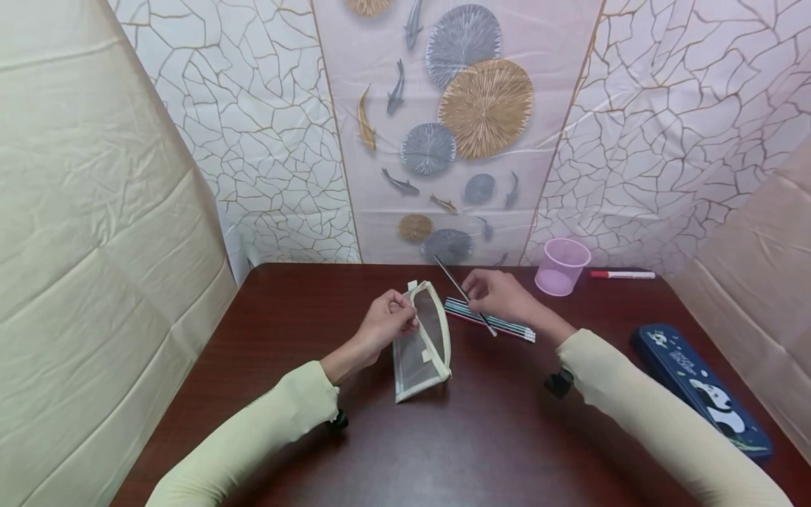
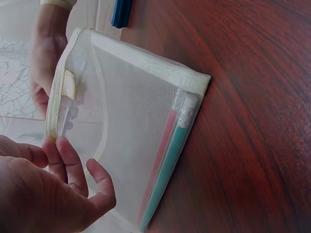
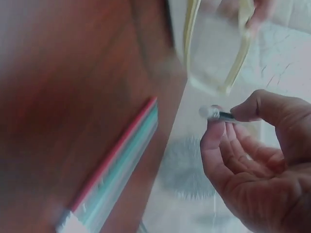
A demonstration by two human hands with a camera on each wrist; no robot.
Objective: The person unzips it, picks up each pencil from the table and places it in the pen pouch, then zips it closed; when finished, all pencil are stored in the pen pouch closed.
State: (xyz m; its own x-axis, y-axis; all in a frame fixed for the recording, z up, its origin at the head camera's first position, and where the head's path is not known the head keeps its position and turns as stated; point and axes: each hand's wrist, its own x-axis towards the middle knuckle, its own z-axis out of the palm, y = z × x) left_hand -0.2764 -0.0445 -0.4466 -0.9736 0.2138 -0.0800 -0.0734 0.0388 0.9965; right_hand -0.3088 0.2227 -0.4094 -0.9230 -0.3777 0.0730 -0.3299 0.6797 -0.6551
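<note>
My left hand (image 1: pixel 388 318) pinches the cream zip edge of a mesh pencil pouch (image 1: pixel 413 366), holding it upright with its mouth gaping to the right. Through the mesh in the left wrist view, a red pencil (image 2: pixel 163 145) and a green pencil (image 2: pixel 171 162) lie along the bottom. Just right of the pouch, my right hand (image 1: pixel 502 296) pinches a dark pencil (image 1: pixel 451 277) between thumb and fingers. Its white eraser (image 3: pixel 206 112) shows in the right wrist view. Below that hand, a row of red and green pencils (image 1: pixel 516 331) with white erasers lies on the table.
A pink translucent cup (image 1: pixel 560 273) stands at the back right, beside a white marker with a red cap (image 1: pixel 624 274). A dark blue panda pencil case (image 1: pixel 681 366) lies near the right edge of the brown table (image 1: pixel 405 465). Patterned cloth (image 1: pixel 405 197) hangs behind.
</note>
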